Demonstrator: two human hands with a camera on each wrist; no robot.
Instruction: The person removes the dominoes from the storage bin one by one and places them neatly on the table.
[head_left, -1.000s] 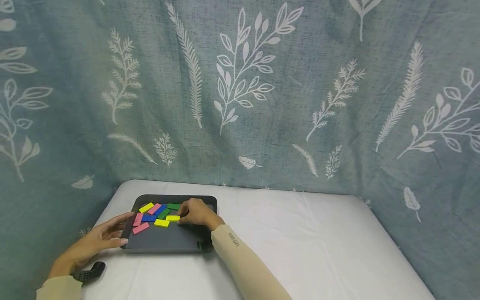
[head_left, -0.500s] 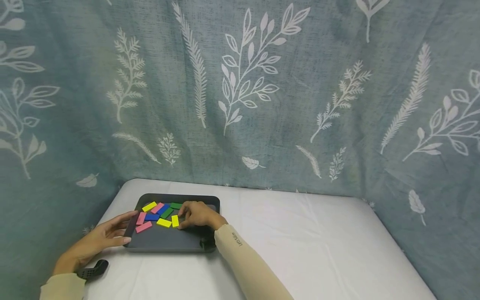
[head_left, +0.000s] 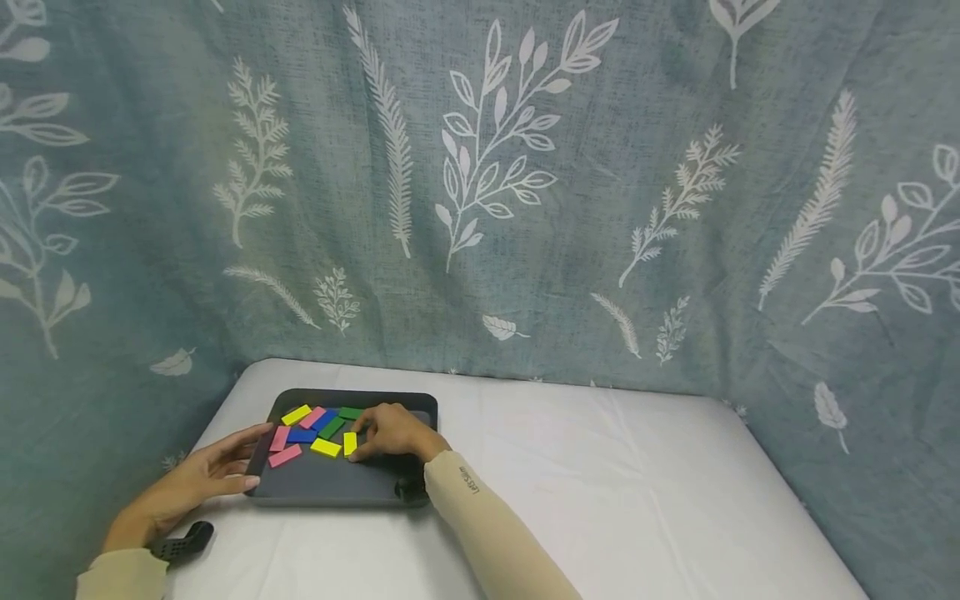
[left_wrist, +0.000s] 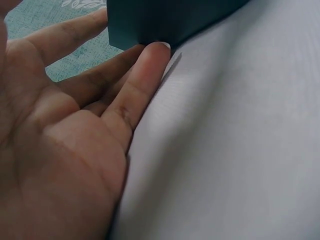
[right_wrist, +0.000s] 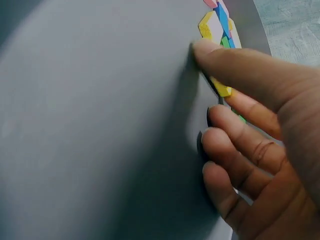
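A dark grey tray (head_left: pixel 337 483) lies at the table's left end with several flat coloured blocks in its far half. My right hand (head_left: pixel 369 440) reaches into the tray, and its thumb and fingers pinch a yellow block (head_left: pixel 349 443) that lies lengthwise. In the right wrist view the thumb tip presses the tray floor (right_wrist: pixel 100 125) with that yellow block (right_wrist: pixel 223 90) between thumb and index finger of the right hand (right_wrist: pixel 215 85). My left hand (head_left: pixel 243 457) lies with straight fingers against the tray's left edge. In the left wrist view its fingertips (left_wrist: pixel 152 52) touch the tray wall (left_wrist: pixel 165 20).
The other blocks, yellow (head_left: pixel 296 414), pink (head_left: pixel 284 455), blue (head_left: pixel 301 435) and green (head_left: pixel 348 412), lie loosely grouped. The tray sits on a white cloth-covered table (head_left: pixel 600 483). A leaf-patterned blue curtain (head_left: pixel 525 208) hangs close behind and at both sides. A black strap piece (head_left: pixel 180 546) sits by my left wrist.
The yellow block under my right hand has turned from crosswise to lengthwise and slid slightly nearer. My left hand has stayed at the tray's edge.
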